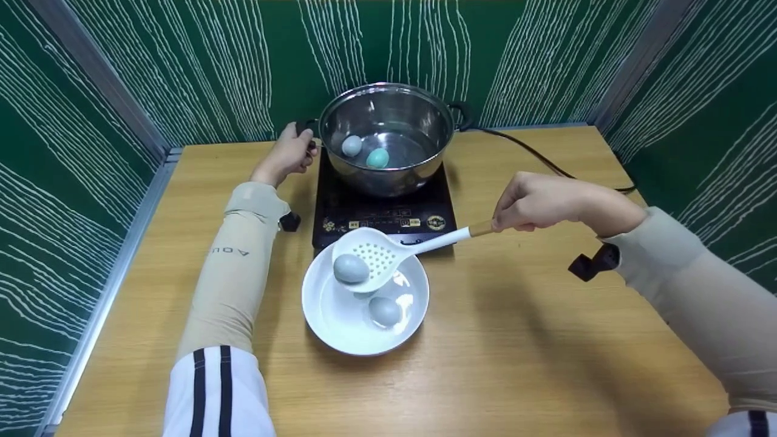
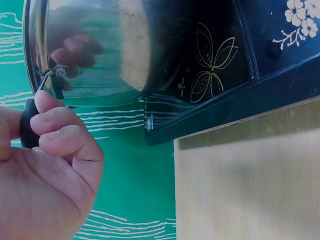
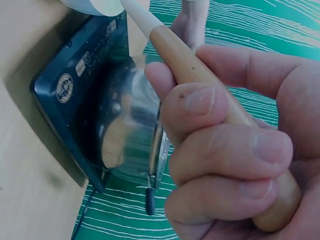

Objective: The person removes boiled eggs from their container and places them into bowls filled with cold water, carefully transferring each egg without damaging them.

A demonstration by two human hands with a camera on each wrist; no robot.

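My right hand (image 1: 537, 201) grips the wooden handle (image 3: 200, 75) of a white slotted spoon (image 1: 388, 267). Its perforated bowl is over a white bowl (image 1: 328, 331) and carries one pale blue-grey egg (image 1: 351, 268). Another pale egg (image 1: 385, 311) lies inside the white bowl. With curled fingers, my left hand (image 1: 290, 153) holds the black left handle (image 2: 30, 122) of a steel pot (image 1: 388, 177). Inside the pot are a whitish egg (image 1: 351, 145) and a turquoise egg (image 1: 377, 158).
Under the pot is a black induction cooker (image 1: 382, 212), with the white bowl close against its front edge. A black cord (image 1: 534, 152) runs off to the right behind the pot. Green panels (image 1: 212, 67) with white streaks enclose the wooden table (image 1: 485, 364).
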